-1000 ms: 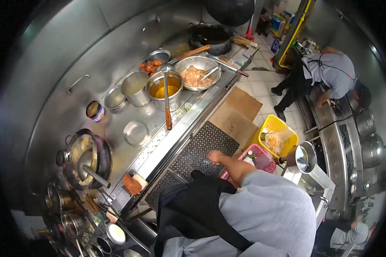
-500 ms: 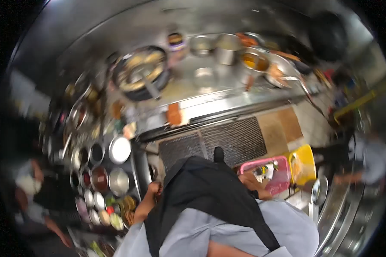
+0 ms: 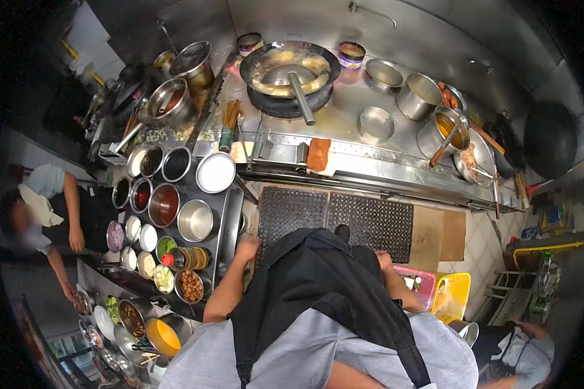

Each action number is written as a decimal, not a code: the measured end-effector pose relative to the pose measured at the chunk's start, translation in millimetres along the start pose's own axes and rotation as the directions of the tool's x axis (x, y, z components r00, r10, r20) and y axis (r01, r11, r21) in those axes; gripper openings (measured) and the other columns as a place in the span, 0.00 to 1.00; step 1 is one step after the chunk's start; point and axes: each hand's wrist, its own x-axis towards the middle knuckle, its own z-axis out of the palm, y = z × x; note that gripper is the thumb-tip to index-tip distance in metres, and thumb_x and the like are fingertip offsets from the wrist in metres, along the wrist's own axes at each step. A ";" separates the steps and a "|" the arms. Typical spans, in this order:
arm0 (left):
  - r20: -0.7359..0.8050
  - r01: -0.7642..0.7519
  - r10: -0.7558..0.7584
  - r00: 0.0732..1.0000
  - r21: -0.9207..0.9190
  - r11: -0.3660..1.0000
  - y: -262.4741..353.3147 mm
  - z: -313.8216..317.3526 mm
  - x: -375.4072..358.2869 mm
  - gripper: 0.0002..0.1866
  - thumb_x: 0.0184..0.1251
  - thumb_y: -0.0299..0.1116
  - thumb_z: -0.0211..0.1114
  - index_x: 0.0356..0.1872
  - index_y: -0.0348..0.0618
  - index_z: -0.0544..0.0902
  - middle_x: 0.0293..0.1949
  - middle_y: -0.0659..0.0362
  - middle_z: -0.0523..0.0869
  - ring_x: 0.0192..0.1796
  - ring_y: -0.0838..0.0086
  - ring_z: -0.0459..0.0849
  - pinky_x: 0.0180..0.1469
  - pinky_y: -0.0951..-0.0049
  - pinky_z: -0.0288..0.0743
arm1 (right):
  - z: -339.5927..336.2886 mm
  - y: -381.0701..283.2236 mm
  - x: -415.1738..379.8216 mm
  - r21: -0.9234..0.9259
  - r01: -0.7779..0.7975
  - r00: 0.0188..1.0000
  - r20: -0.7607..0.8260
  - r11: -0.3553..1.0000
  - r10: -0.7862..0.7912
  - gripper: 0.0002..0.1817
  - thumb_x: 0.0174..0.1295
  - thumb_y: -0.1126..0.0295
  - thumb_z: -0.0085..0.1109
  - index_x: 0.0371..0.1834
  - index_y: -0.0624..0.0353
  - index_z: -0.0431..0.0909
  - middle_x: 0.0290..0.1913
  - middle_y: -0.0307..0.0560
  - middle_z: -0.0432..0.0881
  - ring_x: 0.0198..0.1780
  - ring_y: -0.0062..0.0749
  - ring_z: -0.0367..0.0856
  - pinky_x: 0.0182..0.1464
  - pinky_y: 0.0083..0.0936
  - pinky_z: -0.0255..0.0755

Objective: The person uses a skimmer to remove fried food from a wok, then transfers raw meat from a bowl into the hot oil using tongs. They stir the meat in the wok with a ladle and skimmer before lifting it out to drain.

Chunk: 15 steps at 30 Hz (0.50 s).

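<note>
My left hand hangs beside my black apron, near the edge of the ingredient counter, its fingers curled with nothing visible in them. At the apron's other side is my right hand, close to a pink basket; its fingers are mostly hidden. Neither hand touches the stove. Ahead, a large wok holds bubbling oil with pale golden pieces. A ladle-like strainer rests in it, its handle leaning over the near rim.
Bowls of sauces and ingredients cover the left counter, with a red-capped bottle among them. Pots, including one with orange liquid, stand on the right of the stove. Black mats lie underfoot. Other people work at far left and lower right.
My view has turned right and steadied, so the wok now sits nearer the middle. My left hand has moved up and forward beside the counter; my right hand has drawn away from the pink basket.
</note>
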 end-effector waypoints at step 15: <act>-0.343 0.004 -0.032 0.939 -0.081 0.997 406.4 -154.4 194.5 0.45 0.59 0.43 0.65 0.75 0.43 0.50 0.62 0.37 0.72 0.61 0.47 0.75 0.62 0.55 0.70 | 21.0 171.7 176.5 0.100 0.619 0.777 0.060 0.779 -0.626 0.13 0.69 0.66 0.43 0.37 0.63 0.75 0.26 0.48 0.80 0.21 0.39 0.77 0.23 0.37 0.70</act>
